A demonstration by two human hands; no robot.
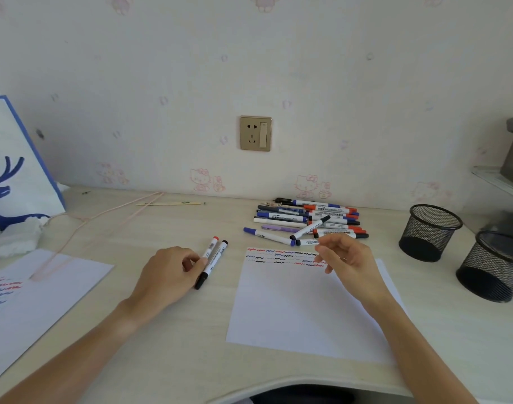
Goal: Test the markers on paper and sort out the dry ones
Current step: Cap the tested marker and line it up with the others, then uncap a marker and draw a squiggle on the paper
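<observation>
- White paper sheet [305, 310] lies nearest, squiggle test rows along its far edge.
- Left hand [168, 275], left of that sheet, pinches two white-barrelled markers [213, 258], red-capped and black-capped.
- Right hand [345, 258] hovers over the squiggles, fingers loosely curled, holding nothing.
- Risk: reaching into the loose marker pile [307, 224] beyond the sheet could scatter it, mixing tested with untested.
- Two black mesh cups [430, 231] stand right of the sheet, unobstructed.

Two bare forearms, left hand [173, 271] and right hand [347, 262], no sleeves or jewellery visible

Left hand [173, 269] rests curled (knuckles up); right hand [344, 258] hovers, loosely curled.
</observation>
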